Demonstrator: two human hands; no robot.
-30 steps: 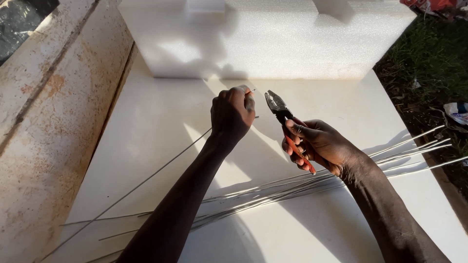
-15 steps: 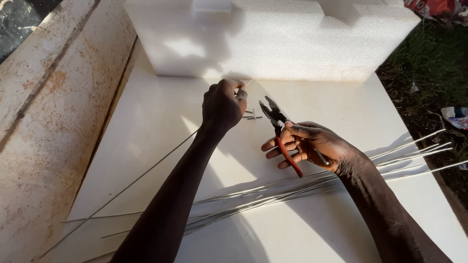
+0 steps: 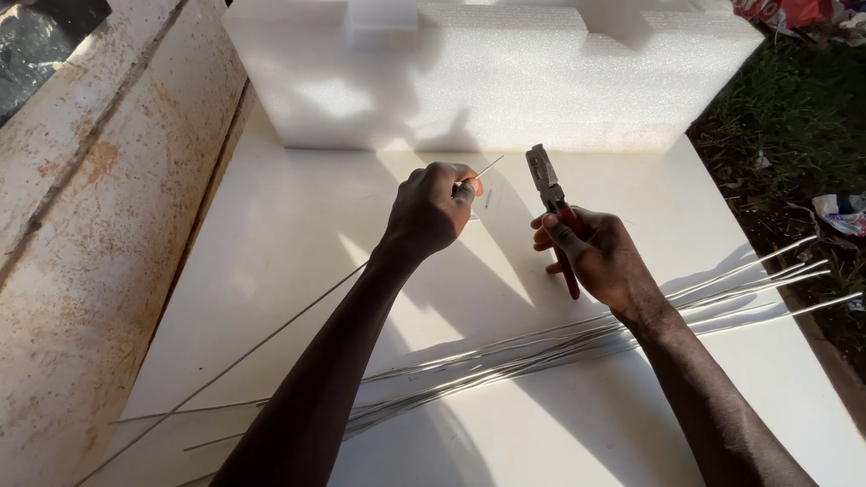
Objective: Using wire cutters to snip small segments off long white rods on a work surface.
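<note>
A thin metal wire (image 3: 271, 338) was held in the left hand (image 3: 431, 209), whose grip was closed tight around it. The short free end of the wire was seen to poke out just past the thumb and forefinger, up and toward the right, while the long remainder was trailed back beneath the left forearm and down across the white desk (image 3: 298, 225) toward the near left corner.

A pair of red-handled pliers (image 3: 554, 209) was held in the right hand (image 3: 600, 257), the grip wrapped shut around the handles. The grey metal head of the pliers was pointed upward, away from the person, and stood just to the right of the wire's free end without touching it. The jaws were seen to be closed or nearly so; the exact gap could not be told.

Below and behind both grips, a bundle of long straight wires (image 3: 559, 347) was laid flat on the desk, passing under the right wrist and fanning out to the right, where the ends were spread past the desk edge. A large block of white foam (image 3: 487, 81) was set at the far side of the desk, well beyond both hands. A weathered, stained concrete ledge (image 3: 81, 225) was seen to the left of the left forearm, and grass (image 3: 794, 117) with scraps of litter to the right of the right hand.
</note>
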